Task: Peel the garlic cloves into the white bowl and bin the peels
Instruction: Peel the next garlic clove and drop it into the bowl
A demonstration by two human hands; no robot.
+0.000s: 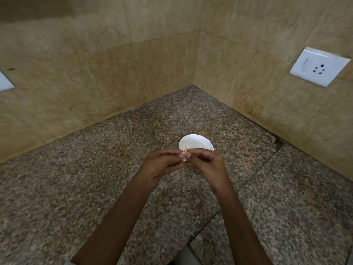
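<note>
Now, at a corner of speckled granite counter (91,180), hemmed by beige tiled walls (76,77) on two sides. Left hand (162,164) and right hand (207,164) brought together above the stone, fingertips meeting just in front of the white bowl (198,143). Both curled inward, thumb and forefinger of each pinching one small pale garlic clove (185,157) between them, gripped from either side and lifted clear of the counter. Thin sliver of papery skin sticking up from the pinch, possibly half pulled away, though too small and blurred to say for sure. Bowl upright on the counter just behind the hands, near rim hidden by the knuckles. Bare forearms reaching in from the bottom edge, converging toward the clove. White switch-and-socket plate (320,66) set in the right-hand wall, well apart from the bowl, with the corner of a second white plate (4,82) at the far left edge.
</note>
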